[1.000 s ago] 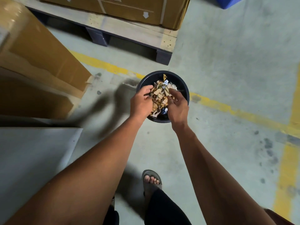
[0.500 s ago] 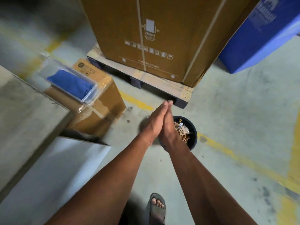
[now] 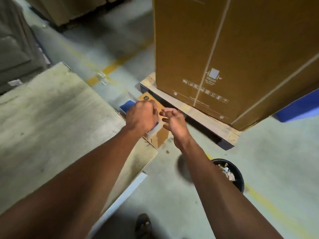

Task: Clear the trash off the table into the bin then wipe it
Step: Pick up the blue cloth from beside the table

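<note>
My left hand is down on a clear plastic packet with a blue cloth inside, fingers curled over it. The packet lies on a small cardboard box just past the table's far corner. My right hand hovers beside it over the box, fingers loosely bent and holding nothing. The grey wooden table top fills the left. The black bin stands on the floor at lower right, with paper and cardboard scraps in it. The view is motion-blurred.
A tall cardboard carton on a wooden pallet stands right behind the small box. A blue container is at the right edge. Yellow floor lines run past the bin. My sandalled foot is at the bottom.
Both hands have left the bin, where they were rubbed together, and moved up-left to the cloth packet on the small box. My head has turned left, so the bin now sits lower right.
</note>
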